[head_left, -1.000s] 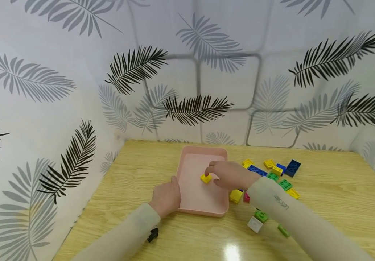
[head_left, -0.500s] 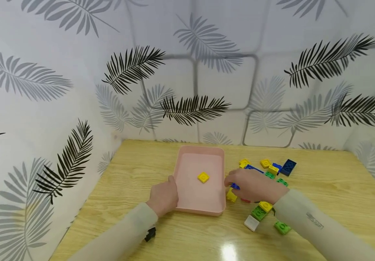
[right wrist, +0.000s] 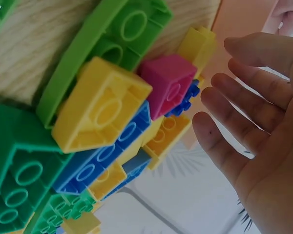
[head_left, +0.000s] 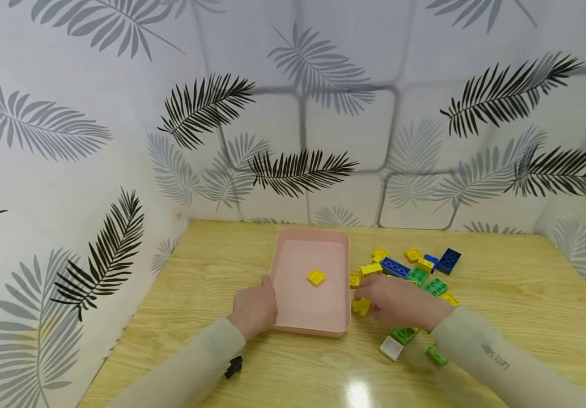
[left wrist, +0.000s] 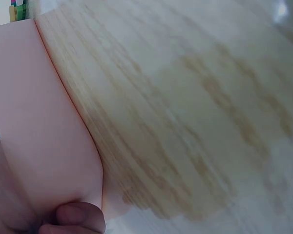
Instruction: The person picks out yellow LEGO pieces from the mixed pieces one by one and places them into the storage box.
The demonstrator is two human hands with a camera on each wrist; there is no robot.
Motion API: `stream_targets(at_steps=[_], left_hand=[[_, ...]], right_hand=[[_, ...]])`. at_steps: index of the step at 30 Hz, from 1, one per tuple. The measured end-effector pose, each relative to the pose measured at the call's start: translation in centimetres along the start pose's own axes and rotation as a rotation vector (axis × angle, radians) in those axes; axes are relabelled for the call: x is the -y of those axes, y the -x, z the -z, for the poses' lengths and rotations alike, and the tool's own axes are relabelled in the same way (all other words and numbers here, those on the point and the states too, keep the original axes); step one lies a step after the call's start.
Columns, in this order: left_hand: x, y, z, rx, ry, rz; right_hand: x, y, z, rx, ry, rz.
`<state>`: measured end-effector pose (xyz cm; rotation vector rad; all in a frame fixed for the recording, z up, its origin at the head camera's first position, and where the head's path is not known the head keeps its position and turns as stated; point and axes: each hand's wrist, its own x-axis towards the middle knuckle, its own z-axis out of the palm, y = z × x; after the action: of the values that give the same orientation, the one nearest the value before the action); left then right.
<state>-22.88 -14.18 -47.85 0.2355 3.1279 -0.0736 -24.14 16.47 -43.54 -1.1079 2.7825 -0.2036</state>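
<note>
The right hand (right wrist: pixel 263 112), fingers loosely straight and holding nothing visible, is over the near side of the scattered bricks (head_left: pixel 435 286); whether a fingertip touches one is hard to tell. The left hand (head_left: pixel 253 309) grips the left wall of the pink tray (head_left: pixel 308 330), where a flat yellow brick (head_left: pixel 316 277) lies. Right of the tray, a magenta brick (right wrist: pixel 168 83) and a white brick (head_left: pixel 391 348) rest on the wooden table (head_left: pixel 216 249).

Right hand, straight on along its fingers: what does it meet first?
Probably the pink tray, at the wall facing the right hand. A yellow brick close by could come first if the hand is low; height is unclear.
</note>
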Motion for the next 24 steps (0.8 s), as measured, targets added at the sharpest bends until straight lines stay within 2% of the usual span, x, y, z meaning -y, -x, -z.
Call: stream_targets(at_steps=[4, 11, 19, 24], left_hand=[[0.1, 0.0, -0.1, -0.004, -0.006, -0.007], [0.2, -0.1, -0.1, 0.011, -0.004, 0.005], [0.1, -0.1, 0.0, 0.026, 0.0, 0.01], [0.1, -0.2, -0.1, 0.014, 0.006, 0.002]], right_hand=[[0.2, -0.2, -0.6, 0.014, 0.019, 0.019], [1.1, -0.8, -0.8, 0.082, 0.058, -0.016], [0.9, -1.1, -1.5, 0.065, 0.126, 0.012], [0.6, -0.9, -1.2, 0.039, 0.118, 0.05]])
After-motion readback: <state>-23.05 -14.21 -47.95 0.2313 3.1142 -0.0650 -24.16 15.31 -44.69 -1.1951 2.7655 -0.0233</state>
